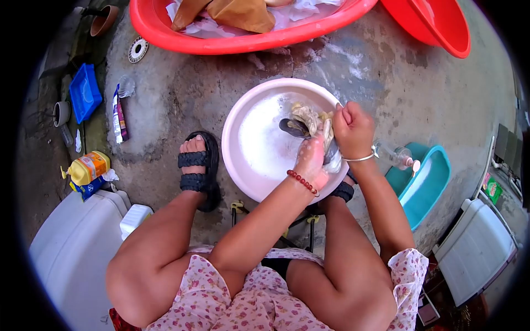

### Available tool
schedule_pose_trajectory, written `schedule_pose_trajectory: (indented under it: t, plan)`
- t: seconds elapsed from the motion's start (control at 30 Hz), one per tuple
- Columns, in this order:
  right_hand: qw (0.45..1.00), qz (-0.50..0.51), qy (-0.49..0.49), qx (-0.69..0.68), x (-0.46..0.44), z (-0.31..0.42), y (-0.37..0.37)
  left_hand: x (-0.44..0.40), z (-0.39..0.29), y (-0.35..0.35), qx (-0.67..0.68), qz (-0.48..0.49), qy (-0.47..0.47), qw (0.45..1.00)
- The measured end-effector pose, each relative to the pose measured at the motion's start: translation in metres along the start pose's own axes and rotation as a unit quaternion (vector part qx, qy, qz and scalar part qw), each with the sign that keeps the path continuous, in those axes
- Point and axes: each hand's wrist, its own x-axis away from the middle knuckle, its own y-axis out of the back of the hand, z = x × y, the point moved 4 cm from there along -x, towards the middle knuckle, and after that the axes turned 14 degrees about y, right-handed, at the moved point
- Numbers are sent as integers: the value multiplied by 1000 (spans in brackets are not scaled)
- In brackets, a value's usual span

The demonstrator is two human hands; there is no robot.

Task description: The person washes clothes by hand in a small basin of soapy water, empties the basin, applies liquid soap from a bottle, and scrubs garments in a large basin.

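Note:
Over the right side of a pale pink basin [243, 160] with whitish suds in it, my two hands meet at a wet, bunched cloth [309, 117] in cream and grey. My left hand [311, 160], with suds on it and a red bead bracelet at the wrist, is closed round the cloth's lower part. My right hand [353, 129], wearing a metal bangle, is closed in a fist at the basin's right rim, gripping the cloth's edge. A dark oval piece [295, 128] hangs at the left of the bunch, above the suds.
A red tub [221, 46] with brown and white cloth stands ahead, another red basin [441, 33] at the upper right. Right of the pink basin are a clear bottle [393, 155] and a teal tub [439, 176]. On the left lie a blue tray [85, 92] and a yellow bottle [88, 167].

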Motion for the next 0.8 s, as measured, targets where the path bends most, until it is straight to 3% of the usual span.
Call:
schedule_pose_trajectory:
  t: [0.07, 0.13, 0.2, 0.27, 0.3, 0.33, 0.4, 0.47, 0.5, 0.53, 0.57, 0.6, 0.63, 0.67, 0.7, 0.73, 0.8]
  plan:
    - [1000, 4, -16, 6, 0, -3, 3, -18, 3, 7, 56, -13, 34, 998]
    - [997, 34, -15, -72, 20, 30, 2, -8, -10, 23, -62, -6, -23, 998]
    - [989, 69, 55, -120, 33, 56, -5, -17, -27, 29, 1, 158, 164, 974]
    - [991, 56, 71, -96, 31, 45, -11, -14, -17, 34, 34, 84, -3, 996]
    - [998, 21, 40, -41, 15, 22, -7, 0, -13, 12, 16, -42, 58, 997]
    - [999, 22, -44, 10, 0, -5, -1, -7, -5, 10, 13, 26, 37, 999]
    - [997, 25, -50, 50, 1, -24, 5, -4, -2, -6, -24, 32, 8, 999]
    - [999, 13, -33, 31, 6, 6, 12, -1, -10, -3, -30, 27, -1, 999]
    - [999, 21, -11, -36, 12, 27, 12, -11, -14, 10, -24, 30, 43, 998]
    - [993, 62, 40, -94, 21, 49, 6, -29, -16, 25, 10, 242, 108, 964]
    - [992, 54, 83, -76, 22, 59, 3, -41, -18, 43, 10, 430, 185, 884]
    - [989, 48, 125, -61, 25, 66, 2, -42, -14, 48, 27, 445, 170, 879]
    - [997, 18, 71, -37, 18, 47, 2, -34, -9, 31, 8, 255, 110, 961]
    - [1000, -15, 17, -10, 8, 17, 6, -10, -9, 8, -15, 56, 47, 997]
    - [995, 21, -38, 87, 2, -9, 11, 6, -8, -4, -46, 42, 59, 996]
    - [995, 13, -30, 91, 4, -24, 19, 2, -9, -7, -69, 72, 55, 994]
    - [986, 107, -125, -25, 11, -52, 15, -4, -15, -13, -124, 77, -22, 989]
